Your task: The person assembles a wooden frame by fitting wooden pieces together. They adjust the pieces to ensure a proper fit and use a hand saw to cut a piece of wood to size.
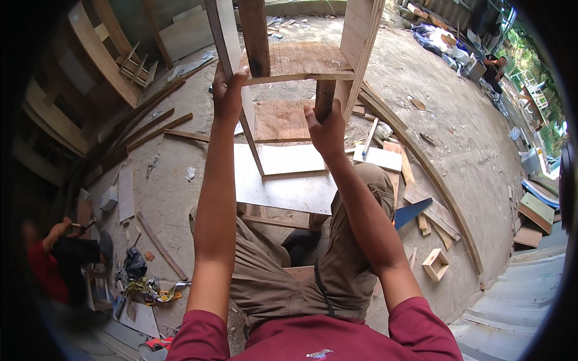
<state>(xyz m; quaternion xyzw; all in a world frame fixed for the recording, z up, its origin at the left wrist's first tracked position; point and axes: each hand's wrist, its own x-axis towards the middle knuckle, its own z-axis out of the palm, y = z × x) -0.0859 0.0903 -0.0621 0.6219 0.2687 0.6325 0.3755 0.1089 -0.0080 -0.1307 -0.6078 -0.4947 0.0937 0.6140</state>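
Wooden shelf frame (307,57) could tip if left hand (229,99), fingers wrapped round its left panel (225,30), or right hand (329,132), clasping a wooden block (325,95), slips.

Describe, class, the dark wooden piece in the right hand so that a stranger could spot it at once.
Find the wooden frame at top centre, its left side in the left hand. Under its highest visible shelf, the right hand grips the dark piece; unlike the dark post above, it stops short of the picture's top.
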